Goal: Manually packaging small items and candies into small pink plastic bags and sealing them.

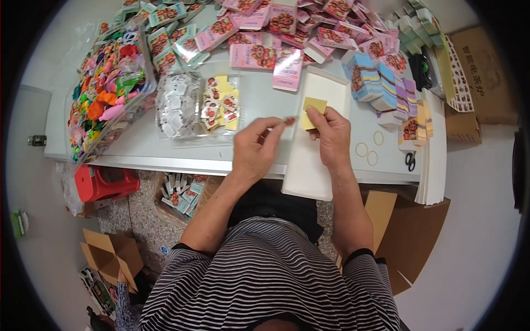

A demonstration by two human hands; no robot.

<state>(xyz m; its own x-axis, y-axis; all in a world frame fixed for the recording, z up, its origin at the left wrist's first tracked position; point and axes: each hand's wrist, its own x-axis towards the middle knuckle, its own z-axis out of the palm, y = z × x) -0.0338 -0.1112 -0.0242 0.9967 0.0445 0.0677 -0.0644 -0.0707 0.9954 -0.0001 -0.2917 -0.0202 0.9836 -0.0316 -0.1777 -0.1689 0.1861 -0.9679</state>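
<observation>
yellow card (313, 110) pinched in right hand (330, 135); left hand (255, 150) pinches a tiny reddish piece (289, 119), hard to identify.

Pink packets (287, 25) heap along the table's (138, 146) far edge, scissors (410, 161) (black-handled) beside rubber bands (369, 151).

Two hands are at work, the left hand (255, 148) and the right hand (330, 135); between them sit one small yellow card (313, 111) and one tiny brown piece (289, 119); one long white tray (312, 160) lies beneath; three rubber bands (371, 149) rest on the table (143, 144); one pair of black-handled scissors (410, 161) lies near the edge; three clear bags stand to the left, one bag of coloured toys (105, 96), one bag of white squares (178, 105), one bag of yellow cards (222, 103); the pink packets (287, 69) are too many and too heaped to count; one red stool (105, 182) stands below; one open cardboard box (112, 257) sits on the floor.
</observation>
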